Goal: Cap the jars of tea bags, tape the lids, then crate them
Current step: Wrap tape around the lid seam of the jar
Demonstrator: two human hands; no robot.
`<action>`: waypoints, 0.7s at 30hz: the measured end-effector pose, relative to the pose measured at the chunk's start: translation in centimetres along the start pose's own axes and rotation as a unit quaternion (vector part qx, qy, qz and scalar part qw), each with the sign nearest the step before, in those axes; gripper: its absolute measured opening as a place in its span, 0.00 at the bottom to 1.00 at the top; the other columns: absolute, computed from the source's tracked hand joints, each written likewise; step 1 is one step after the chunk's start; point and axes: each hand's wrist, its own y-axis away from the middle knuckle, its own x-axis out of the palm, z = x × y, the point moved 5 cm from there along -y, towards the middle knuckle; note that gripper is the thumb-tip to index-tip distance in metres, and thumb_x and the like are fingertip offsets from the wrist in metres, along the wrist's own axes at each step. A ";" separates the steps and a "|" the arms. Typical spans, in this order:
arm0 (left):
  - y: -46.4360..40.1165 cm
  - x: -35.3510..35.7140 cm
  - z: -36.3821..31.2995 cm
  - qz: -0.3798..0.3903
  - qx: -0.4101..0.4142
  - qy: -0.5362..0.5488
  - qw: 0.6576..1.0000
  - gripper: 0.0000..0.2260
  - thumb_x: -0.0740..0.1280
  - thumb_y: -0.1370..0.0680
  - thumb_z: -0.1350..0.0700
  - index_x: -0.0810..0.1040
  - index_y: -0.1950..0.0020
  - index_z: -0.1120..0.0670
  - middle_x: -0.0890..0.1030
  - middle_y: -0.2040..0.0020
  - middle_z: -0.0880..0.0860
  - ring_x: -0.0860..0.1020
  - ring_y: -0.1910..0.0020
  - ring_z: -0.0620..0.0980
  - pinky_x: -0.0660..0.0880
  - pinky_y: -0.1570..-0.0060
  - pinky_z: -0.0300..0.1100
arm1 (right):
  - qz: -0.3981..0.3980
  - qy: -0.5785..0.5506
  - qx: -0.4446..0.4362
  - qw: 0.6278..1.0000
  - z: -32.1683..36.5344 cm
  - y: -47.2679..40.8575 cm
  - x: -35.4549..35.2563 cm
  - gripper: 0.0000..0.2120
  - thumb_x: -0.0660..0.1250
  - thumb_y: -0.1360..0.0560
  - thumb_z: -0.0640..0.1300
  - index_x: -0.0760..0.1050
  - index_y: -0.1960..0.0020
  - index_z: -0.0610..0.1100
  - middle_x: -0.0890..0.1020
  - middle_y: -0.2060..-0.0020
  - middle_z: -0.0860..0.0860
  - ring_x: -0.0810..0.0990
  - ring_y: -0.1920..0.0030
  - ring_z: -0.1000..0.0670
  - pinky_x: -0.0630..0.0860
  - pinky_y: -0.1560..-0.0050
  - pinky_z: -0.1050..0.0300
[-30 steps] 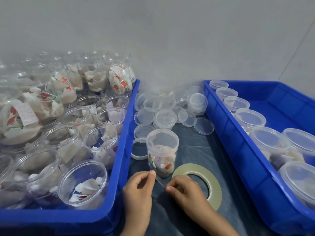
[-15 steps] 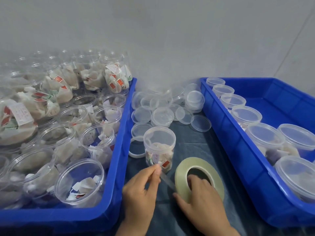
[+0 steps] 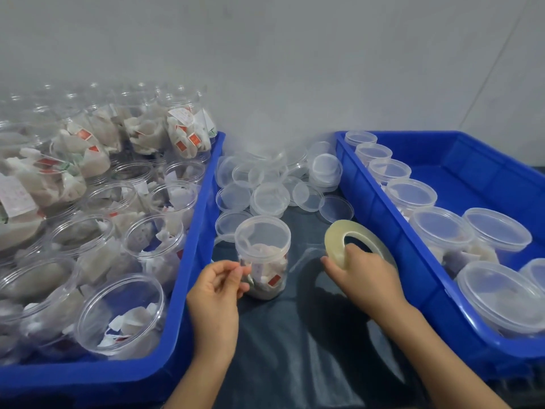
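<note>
A capped clear jar of tea bags (image 3: 263, 256) stands upright on the dark cloth between two blue crates. My left hand (image 3: 216, 289) pinches the free end of a clear tape strip just left of the jar's base. My right hand (image 3: 364, 278) grips the roll of clear tape (image 3: 339, 240), lifted and tilted to the right of the jar. A strip of tape (image 3: 305, 256) stretches between the roll and the jar side.
The left blue crate (image 3: 203, 231) holds several open jars of tea bags. The right blue crate (image 3: 392, 240) holds several capped jars (image 3: 441, 231). A pile of loose clear lids (image 3: 271, 184) lies behind the jar. A grey wall stands at the back.
My right hand took hold of the tape roll, lifted it off the cloth and pulled it right. My left hand moved left and up beside the jar, keeping the tape end pinched.
</note>
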 end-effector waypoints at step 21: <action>3.3 4.9 -3.2 0.237 0.284 -0.273 0.888 0.10 0.68 0.30 0.63 0.85 0.52 0.56 0.84 0.59 0.47 0.81 0.64 0.43 0.77 0.61 0.41 | -0.023 0.125 -0.091 0.988 1.8 3.6 -3.2 0.24 0.50 0.28 0.69 0.52 0.67 0.49 0.64 0.75 0.54 0.68 0.70 0.49 0.55 0.73 0.57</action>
